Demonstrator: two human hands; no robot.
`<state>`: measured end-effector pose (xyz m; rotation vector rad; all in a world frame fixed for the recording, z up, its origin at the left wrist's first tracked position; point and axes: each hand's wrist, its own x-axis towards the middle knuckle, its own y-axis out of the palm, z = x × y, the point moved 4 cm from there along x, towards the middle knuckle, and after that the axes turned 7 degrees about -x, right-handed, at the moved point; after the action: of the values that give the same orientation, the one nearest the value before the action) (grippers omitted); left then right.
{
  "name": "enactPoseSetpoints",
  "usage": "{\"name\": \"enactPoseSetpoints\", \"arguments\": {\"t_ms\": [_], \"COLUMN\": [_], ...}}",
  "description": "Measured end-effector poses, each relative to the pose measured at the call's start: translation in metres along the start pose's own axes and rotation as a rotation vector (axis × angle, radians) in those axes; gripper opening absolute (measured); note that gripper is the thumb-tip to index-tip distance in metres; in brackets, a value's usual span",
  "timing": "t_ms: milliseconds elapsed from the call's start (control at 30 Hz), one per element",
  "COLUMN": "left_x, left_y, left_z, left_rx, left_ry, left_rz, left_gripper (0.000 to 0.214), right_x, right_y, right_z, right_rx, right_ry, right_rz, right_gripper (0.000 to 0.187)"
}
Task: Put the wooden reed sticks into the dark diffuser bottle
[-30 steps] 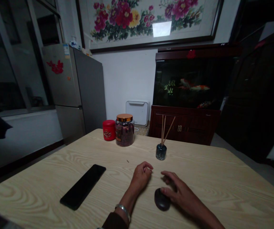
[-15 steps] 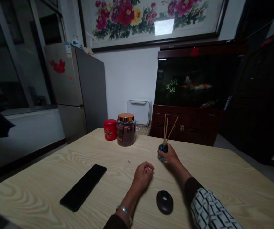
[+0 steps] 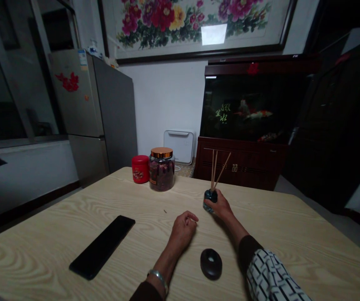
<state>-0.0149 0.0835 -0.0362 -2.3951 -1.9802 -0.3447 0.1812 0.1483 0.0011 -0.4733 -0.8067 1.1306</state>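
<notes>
Dark bluish glass makes up the small diffuser bottle [image 3: 209, 195] in the head view, with three thin tan reeds [image 3: 215, 169] rising from its neck, one leaning right. It is right of centre at the far part of the pale wood-grain surface [image 3: 136, 255], and the right hand [image 3: 224, 206] wraps its right side, the grip closed around the glass. Whether its base is raised cannot be told. The left hand [image 3: 182, 230] lies nearer and to the left, fingers loosely curled, its grip loose and part open. A dark oval object [image 3: 211, 264] lies near, between the two forearms; a black phone [image 3: 103, 246] lies to the left.

Far left of the bottle, a clear jar [image 3: 161, 173] under a copper-coloured lid [image 3: 161, 152] holds dark reddish-purple pieces. Just beside it is a lidded red canister [image 3: 140, 169], its contents hidden. Beyond the surface, a fish tank [image 3: 252, 96] contains orange-and-white fish [image 3: 258, 114].

One second ago the right hand was at the dark oval object and the bottle stood untouched; half a second ago it already clasped the bottle. The left hand has kept its place.
</notes>
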Motion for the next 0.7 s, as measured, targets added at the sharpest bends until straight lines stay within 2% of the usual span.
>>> {"name": "enactPoseSetpoints", "arguments": {"t_ms": [133,267,400,533,633,700], "left_x": [0.0,-0.001,-0.007,-0.017,-0.021,-0.021], "left_y": [0.001,0.003,0.007,0.017,0.024,0.026], "left_z": [-0.001,-0.003,-0.014,-0.025,-0.03,-0.031], "left_rx": [-0.001,0.058,0.051,0.021,-0.014,-0.033], "left_ry": [-0.014,0.007,0.101,0.089,0.073,0.093], "left_rz": [-0.003,-0.013,0.018,0.162,0.296,0.344], "left_gripper": [0.014,0.019,0.048,0.08,0.075,0.066], "right_x": [-0.012,-0.037,-0.076,-0.105,-0.11,-0.107], "right_y": [-0.006,-0.013,-0.023,-0.034,-0.039,-0.037], "right_z": [0.006,0.016,0.029,0.043,0.053,0.06], "right_rx": [0.002,-0.003,0.003,0.083,0.172,0.247], "right_ry": [-0.019,-0.035,-0.078,-0.141,-0.169,-0.178], "right_rz": [0.021,0.048,0.09,0.167,0.143,0.11], "right_gripper": [0.052,0.048,0.045,0.043,0.047,0.041]}}
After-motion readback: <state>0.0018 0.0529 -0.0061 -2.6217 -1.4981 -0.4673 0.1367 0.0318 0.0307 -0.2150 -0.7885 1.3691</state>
